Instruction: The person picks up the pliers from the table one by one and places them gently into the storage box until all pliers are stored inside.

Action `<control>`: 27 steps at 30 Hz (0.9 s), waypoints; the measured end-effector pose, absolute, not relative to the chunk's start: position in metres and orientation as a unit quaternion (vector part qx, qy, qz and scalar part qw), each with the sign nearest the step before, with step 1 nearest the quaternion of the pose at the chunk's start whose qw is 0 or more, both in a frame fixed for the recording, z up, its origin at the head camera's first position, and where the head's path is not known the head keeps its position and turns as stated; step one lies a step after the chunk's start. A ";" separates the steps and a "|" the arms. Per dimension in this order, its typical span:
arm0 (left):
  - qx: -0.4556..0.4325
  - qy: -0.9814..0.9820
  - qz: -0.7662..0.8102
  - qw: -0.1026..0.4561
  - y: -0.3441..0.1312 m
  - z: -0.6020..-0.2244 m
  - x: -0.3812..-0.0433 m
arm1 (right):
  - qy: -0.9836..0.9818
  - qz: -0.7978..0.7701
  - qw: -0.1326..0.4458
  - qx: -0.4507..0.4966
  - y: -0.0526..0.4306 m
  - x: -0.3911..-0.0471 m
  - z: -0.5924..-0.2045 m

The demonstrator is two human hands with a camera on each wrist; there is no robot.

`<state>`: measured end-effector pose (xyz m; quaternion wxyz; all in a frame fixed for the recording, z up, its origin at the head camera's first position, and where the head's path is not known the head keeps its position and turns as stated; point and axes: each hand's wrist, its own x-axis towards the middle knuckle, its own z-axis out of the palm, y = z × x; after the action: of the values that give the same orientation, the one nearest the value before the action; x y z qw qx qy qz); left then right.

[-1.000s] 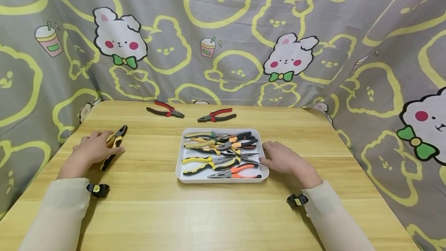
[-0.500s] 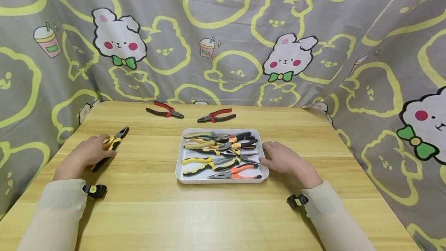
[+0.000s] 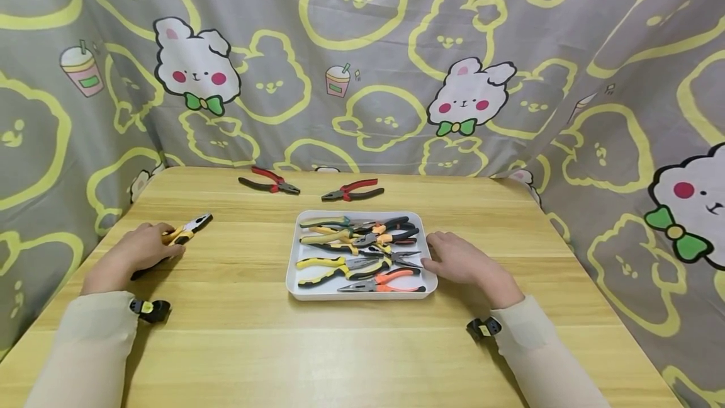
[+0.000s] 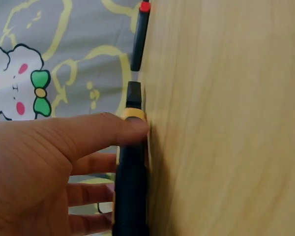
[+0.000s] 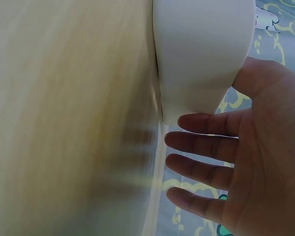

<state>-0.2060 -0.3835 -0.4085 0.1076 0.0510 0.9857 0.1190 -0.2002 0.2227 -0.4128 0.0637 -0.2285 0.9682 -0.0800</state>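
On the left of the table, my left hand (image 3: 134, 249) grips combination pliers (image 3: 184, 233) with yellow and black handles. Their jaws point away to the upper right; most of the handles are hidden under the hand. In the left wrist view, the thumb lies across the pliers (image 4: 131, 191) near the pivot, with fingers on the far side. My right hand (image 3: 460, 257) touches the right end of a white tray (image 3: 362, 296). Seen from the right wrist, its fingers (image 5: 201, 146) are extended, and the thumb and index finger meet the tray's wall (image 5: 201, 54).
Inside the tray lie several pliers, among them yellow-black ones (image 3: 337, 263) and orange long-nose pliers (image 3: 391, 280). Behind it, two red-and-black pliers lie near the back edge, one at left (image 3: 270, 182) and one at right (image 3: 354, 190). A patterned curtain (image 3: 374, 17) encloses the table (image 3: 362, 357).
The pliers under my left hand have turned clockwise, their jaws swinging right and their handles left. That hand has shifted slightly left. The right hand and tray stay in place.
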 end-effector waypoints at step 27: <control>0.076 0.987 0.142 0.025 -0.379 -0.411 -0.211 | 0.967 -0.082 0.065 -0.232 0.223 -0.200 -0.413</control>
<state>-0.2111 -0.3792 -0.4111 0.0246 0.0755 0.9867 0.1419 -0.1999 0.2233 -0.4125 0.0654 -0.2322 0.9670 -0.0823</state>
